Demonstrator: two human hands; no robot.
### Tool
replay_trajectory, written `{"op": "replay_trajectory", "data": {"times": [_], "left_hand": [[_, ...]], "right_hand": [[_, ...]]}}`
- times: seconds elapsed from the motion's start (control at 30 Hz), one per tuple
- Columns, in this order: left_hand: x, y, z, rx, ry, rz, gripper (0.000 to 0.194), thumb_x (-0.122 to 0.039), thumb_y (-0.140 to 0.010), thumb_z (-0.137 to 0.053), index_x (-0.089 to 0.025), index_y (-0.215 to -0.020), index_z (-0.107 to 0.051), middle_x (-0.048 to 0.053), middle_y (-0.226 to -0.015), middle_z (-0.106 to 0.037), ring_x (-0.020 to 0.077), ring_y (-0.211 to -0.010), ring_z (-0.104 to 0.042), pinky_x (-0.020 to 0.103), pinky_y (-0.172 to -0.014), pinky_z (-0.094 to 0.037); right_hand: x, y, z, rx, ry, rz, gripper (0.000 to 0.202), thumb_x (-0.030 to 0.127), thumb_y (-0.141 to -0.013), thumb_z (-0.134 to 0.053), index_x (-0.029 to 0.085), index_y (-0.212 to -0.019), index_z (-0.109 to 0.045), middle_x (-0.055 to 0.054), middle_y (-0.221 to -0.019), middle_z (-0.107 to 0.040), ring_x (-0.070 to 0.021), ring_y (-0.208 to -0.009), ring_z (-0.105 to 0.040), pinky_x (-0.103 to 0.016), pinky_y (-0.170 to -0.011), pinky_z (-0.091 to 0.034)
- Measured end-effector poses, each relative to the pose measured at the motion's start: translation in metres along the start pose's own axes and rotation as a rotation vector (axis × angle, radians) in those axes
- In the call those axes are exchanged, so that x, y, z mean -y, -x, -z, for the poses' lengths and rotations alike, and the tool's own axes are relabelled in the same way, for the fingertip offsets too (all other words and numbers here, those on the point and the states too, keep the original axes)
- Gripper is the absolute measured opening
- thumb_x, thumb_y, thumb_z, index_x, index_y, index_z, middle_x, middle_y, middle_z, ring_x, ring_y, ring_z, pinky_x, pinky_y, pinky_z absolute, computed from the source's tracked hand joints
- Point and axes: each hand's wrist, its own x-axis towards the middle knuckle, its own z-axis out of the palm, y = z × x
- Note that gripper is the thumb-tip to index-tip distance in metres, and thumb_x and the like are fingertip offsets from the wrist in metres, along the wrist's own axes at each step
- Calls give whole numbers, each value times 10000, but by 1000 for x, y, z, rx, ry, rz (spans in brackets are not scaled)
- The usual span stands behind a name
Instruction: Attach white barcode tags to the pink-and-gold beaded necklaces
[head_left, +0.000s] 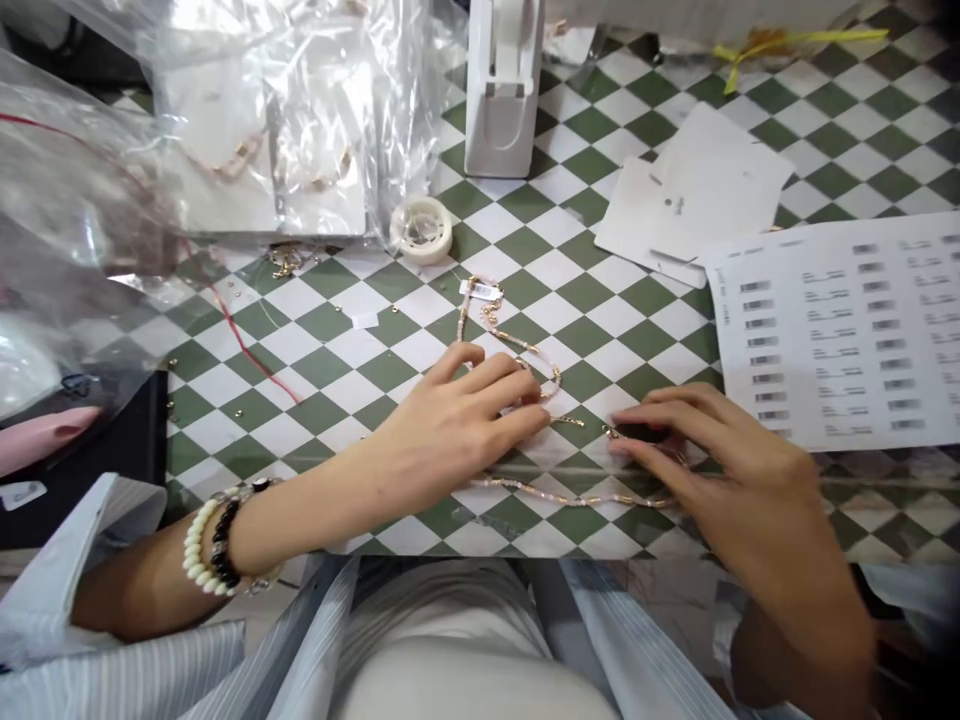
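Note:
A beaded necklace (570, 498) with pale pink and gold beads lies in a curve near the table's front edge, running between my two hands. My left hand (472, 415) is closed, its fingertips pressed on the necklace's gold extender chain (568, 421). My right hand (720, 450) pinches the gold clasp (609, 432) at the other end, between thumb and forefinger. The clasp and the chain end are a small gap apart. A second beaded strand (529, 346) with a white barcode tag (480, 291) lies just beyond my left hand, partly covered by it.
A tape dispenser (501, 130) and a tape roll (421, 230) stand behind. Plastic bags with carded jewellery (225, 190) fill the back left. White cards (697, 190) and a barcode label sheet (840, 340) lie right. A red string (240, 340) and small gold beads are scattered left.

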Motion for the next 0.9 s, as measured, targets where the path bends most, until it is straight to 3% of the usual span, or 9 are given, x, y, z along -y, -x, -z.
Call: {"op": "replay_trajectory", "data": {"times": [0.17, 0.3, 0.37, 0.47, 0.6, 0.73, 0.9], "left_hand": [[-5, 2, -2, 54, -63, 39, 200, -108, -1014, -451, -182, -990, -635, 47, -1060, -678, 206, -997, -578, 397, -908, -290], [-17, 4, 9, -72, -10, 140, 193, -177, -1023, -471, -172, -980, -659, 63, -1006, -690, 220, -919, -587, 403, -839, -314], [-33, 9, 13, -129, 125, 235, 154, -201, -1011, -513, -160, -1022, -661, 65, -988, -698, 206, -887, -601, 367, -796, -383], [-61, 19, 14, -119, 559, 413, 152, -231, -972, -607, -159, -1094, -661, 34, -966, -716, 145, -851, -641, 263, -758, -482], [-82, 29, 10, -96, 1065, 700, 122, -263, -942, -656, -171, -989, -719, 12, -903, -734, 115, -805, -652, 207, -741, -507], [-83, 32, 8, -188, 1156, 835, 99, -255, -897, -705, -164, -904, -742, 31, -857, -736, 134, -792, -641, 221, -729, -498], [-77, 28, 7, -161, 1307, 957, 164, -305, -868, -734, -147, -833, -710, 29, -813, -692, 126, -778, -598, 217, -720, -478]], "right_hand": [[-7, -1, -15, -15, 53, 20, 38, 214, -942, -607, 224, -907, -618, -13, -882, -623, -158, -799, -603, -309, -681, -487], [1, -1, -15, 74, 85, 139, 86, 227, -984, -518, 236, -900, -528, -33, -863, -592, -187, -815, -580, -348, -704, -488], [12, 6, -18, 80, 13, 186, 70, 168, -981, -500, 230, -955, -519, -41, -930, -611, -186, -894, -605, -348, -772, -510], [30, 24, -26, 41, -157, 226, 212, 48, -929, -523, 199, -1078, -528, -52, -1025, -643, -163, -987, -637, -312, -840, -531], [40, 40, -35, -21, -193, 402, 312, 1, -876, -527, 169, -1137, -555, -68, -976, -689, -183, -895, -671, -351, -789, -559], [40, 42, -40, -67, -104, 527, 267, 52, -890, -521, 124, -1134, -603, -147, -1013, -714, -257, -939, -695, -427, -784, -573], [44, 35, -49, -150, -187, 449, 413, -48, -800, -633, 136, -1169, -601, -95, -985, -730, -191, -869, -691, -350, -729, -571]]}}
